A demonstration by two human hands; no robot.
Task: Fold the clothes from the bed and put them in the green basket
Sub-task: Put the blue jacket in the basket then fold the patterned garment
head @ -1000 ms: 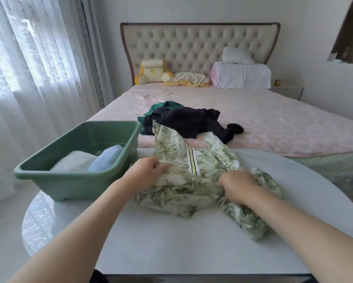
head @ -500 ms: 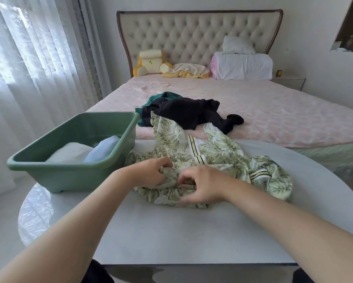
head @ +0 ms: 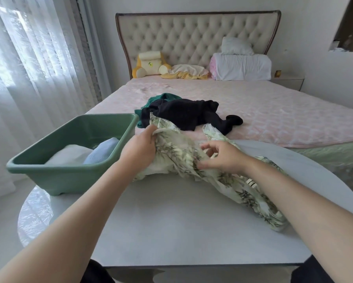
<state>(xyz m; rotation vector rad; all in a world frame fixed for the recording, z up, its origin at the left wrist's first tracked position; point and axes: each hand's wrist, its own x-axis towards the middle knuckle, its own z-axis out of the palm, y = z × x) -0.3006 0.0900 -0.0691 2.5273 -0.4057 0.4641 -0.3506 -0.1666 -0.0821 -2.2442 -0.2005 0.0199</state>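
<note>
Because the left hand [head: 140, 149] curls its fingers round a bunched edge of the leaf-print garment [head: 177, 149] at frame centre, while the right hand [head: 224, 158] rests half-curled on the cloth and we cannot tell whether it pinches anything, the fabric may twist instead of spreading flat. Its far end appears to lie against the dark garment [head: 188, 113] on the bed [head: 284, 115], so a pull could drag that along; its lower-right tail nears the table [head: 171, 221] edge and could slide off, away from the green basket [head: 69, 173] at left.

The left hand [head: 140, 149] now grips the leaf-print garment [head: 177, 152] farther away, lifting its edge. The right hand [head: 222, 158] loosens its fingers, and the cloth trails nearer right.
</note>
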